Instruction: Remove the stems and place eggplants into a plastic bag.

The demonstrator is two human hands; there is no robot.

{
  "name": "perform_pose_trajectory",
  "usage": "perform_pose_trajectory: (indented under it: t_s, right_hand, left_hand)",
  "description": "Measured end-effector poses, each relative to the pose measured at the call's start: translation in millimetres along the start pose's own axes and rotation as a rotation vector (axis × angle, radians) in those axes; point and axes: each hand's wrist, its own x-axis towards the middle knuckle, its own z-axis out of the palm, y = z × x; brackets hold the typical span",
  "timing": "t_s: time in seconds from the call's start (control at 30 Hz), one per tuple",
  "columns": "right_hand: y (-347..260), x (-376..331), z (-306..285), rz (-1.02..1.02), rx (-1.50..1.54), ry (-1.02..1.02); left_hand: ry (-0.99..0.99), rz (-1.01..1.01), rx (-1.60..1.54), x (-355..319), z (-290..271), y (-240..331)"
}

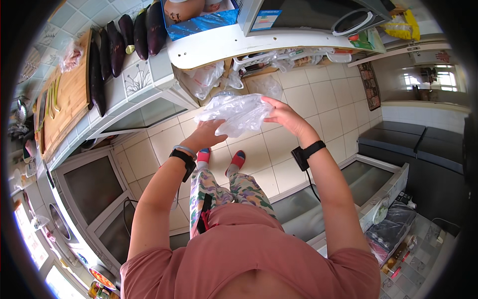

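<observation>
I hold a crumpled clear plastic bag (pixel 234 112) up in front of me with both hands. My left hand (pixel 205 134) grips its lower left part from beneath. Fingers of my right hand (pixel 285 115) pinch its right edge. Each wrist wears a black band. Several dark purple eggplants (pixel 119 42) lie in a row on the tiled counter (pixel 149 72) to my upper left, apart from my hands. Beside them sits a wooden cutting board (pixel 69 99) with green strips on it.
A white shelf (pixel 239 47) ahead carries a microwave (pixel 303 15) and a blue box (pixel 199 20), with more plastic bags (pixel 206 79) hanging under it. White cabinets (pixel 94 189) stand on my left and a low glass-topped unit (pixel 373 179) on my right. Beige tile floor (pixel 318 99) lies under my feet.
</observation>
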Motion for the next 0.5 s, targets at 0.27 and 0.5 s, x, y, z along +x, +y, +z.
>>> perform_pose_trajectory:
  t_s: [0.27, 0.5]
  right_hand:
    - [-6, 11, 27, -0.513, -0.62, 0.192]
    - [1, 5, 36, -0.69, -0.866, 0.08]
  left_hand:
    - [0.335, 0.022, -0.159, 6, -12, 28]
    - [0.674, 0.16, 0.008, 23, -26, 43]
